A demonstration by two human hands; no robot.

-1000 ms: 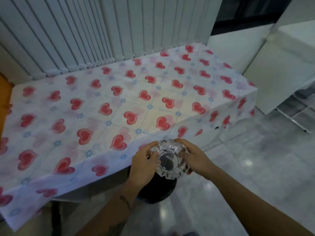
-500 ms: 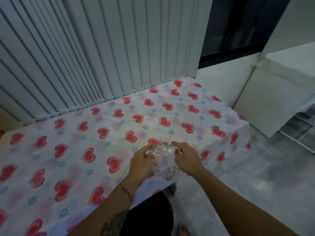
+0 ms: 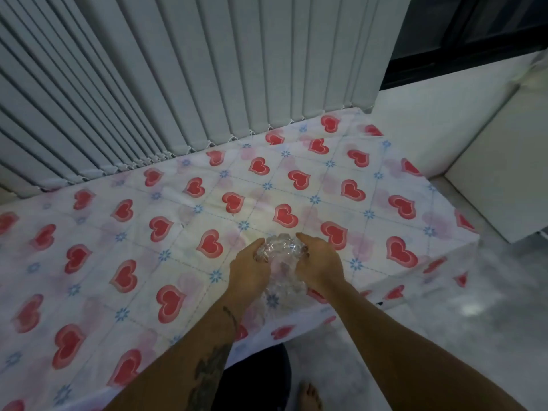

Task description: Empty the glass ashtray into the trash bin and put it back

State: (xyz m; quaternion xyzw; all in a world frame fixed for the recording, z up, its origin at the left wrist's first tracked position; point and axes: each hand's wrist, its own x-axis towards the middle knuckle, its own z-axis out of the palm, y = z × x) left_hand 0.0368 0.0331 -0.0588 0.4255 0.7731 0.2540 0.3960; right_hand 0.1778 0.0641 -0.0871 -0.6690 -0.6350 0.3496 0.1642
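— Ashtray (image 3: pixel 281 256), the cut-glass one: where is it, and how much of it shows?

— Over the near part of the table, close to its front edge, held between both hands. The left hand (image 3: pixel 250 269) wraps its left side and the right hand (image 3: pixel 318 266) its right side, fingers curled onto the glass. Only the faceted, knobbly top and a blurred strip between the palms show; whether its base touches the cloth I cannot tell.

— What else is cut off?

— The trash bin (image 3: pixel 261 378) is mostly hidden under the table's overhang and behind the left forearm; just a dark rounded part shows at the bottom. A bare foot (image 3: pixel 310 396) is clipped by the lower border.

— Room to move?

— The tablecloth (image 3: pixel 148 262) is bare all round the hands. Vertical blinds (image 3: pixel 178 84) hang along the far edge, and the table's right corner drops to a pale glossy floor (image 3: pixel 474 336).

— Materials?

— Clear, lumpy glass; a slick white cloth printed with red hearts and small blue flowers; grey slatted blinds.
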